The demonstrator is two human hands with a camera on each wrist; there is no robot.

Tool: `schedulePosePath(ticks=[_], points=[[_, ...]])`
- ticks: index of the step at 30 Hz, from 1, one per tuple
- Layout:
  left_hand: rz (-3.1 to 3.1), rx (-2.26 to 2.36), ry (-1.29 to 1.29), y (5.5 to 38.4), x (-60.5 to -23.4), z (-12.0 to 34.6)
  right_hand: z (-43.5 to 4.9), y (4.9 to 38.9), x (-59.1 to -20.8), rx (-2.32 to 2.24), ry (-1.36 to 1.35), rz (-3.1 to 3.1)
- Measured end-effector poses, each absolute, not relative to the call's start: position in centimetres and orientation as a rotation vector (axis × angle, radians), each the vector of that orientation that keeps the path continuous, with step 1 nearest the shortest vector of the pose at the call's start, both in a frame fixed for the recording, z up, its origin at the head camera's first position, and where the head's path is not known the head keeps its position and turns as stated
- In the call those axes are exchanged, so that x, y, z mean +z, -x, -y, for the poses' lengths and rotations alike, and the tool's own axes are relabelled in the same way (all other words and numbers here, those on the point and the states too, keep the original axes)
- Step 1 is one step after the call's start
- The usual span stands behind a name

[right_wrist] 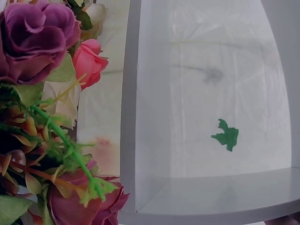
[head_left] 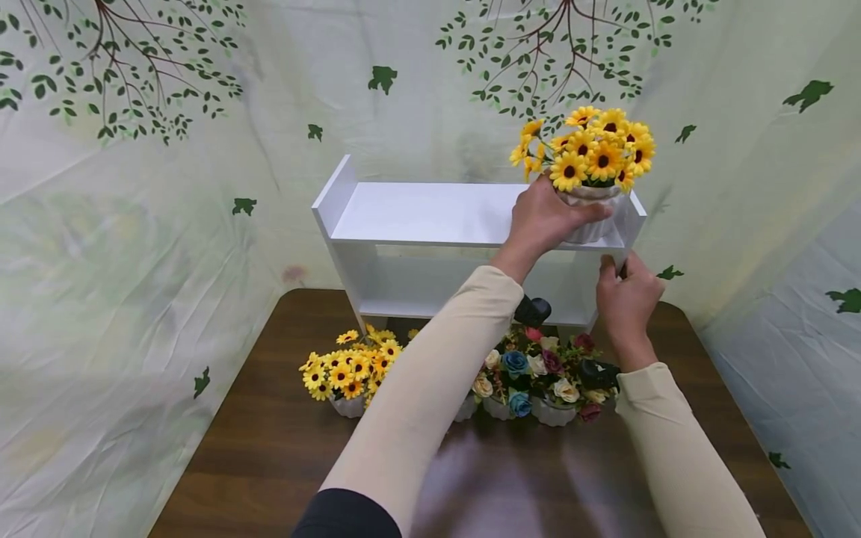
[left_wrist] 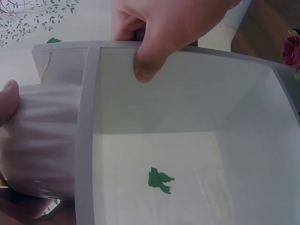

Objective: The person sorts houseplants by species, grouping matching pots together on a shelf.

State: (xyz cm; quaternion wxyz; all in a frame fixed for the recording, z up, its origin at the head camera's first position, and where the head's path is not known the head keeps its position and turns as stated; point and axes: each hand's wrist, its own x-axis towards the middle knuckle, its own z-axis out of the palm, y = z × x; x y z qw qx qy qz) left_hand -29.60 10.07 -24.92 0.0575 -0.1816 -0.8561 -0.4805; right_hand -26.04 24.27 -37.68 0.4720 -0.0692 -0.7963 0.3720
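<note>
My left hand grips a white ribbed pot of yellow sunflowers at the right end of the white shelf unit's top board. In the left wrist view the pot stands against that board, with fingers on both sides of it. Lower down, my right hand holds the shelf's right side panel, its thumb on the inner face. That same right hand shows at the top of the left wrist view, pinching the panel edge.
In front of the shelf, another sunflower pot stands on the brown table. Several pots of mixed roses stand to its right, below my arms. Purple roses fill the right wrist view's left side. A leaf-print cloth hangs behind.
</note>
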Motion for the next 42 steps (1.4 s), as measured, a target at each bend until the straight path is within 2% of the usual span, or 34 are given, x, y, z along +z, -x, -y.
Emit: schedulePosePath(ticks=[7, 19, 31, 35, 42], points=[[2.608, -1.473, 0.517, 29.9, -25.1, -10.4, -24.3, 26.0, -37.6, 0.917, 0.172, 1.959], [2.598, -1.587, 0.608, 30.3, -26.1, -10.0, -24.0, 25.7, -37.8, 0.929, 0.175, 1.967], [2.639, -1.469, 0.552, 29.9, -25.8, -9.4, -24.2, 26.1, -37.6, 0.912, 0.173, 1.958], [2.648, -1.284, 0.581, 27.9, -26.5, -6.7, -24.3, 26.0, -37.8, 0.904, 0.182, 1.952], [2.530, -1.293, 0.690, 23.0, -28.8, 2.7, -24.3, 26.1, -37.6, 0.880, 0.161, 1.940]])
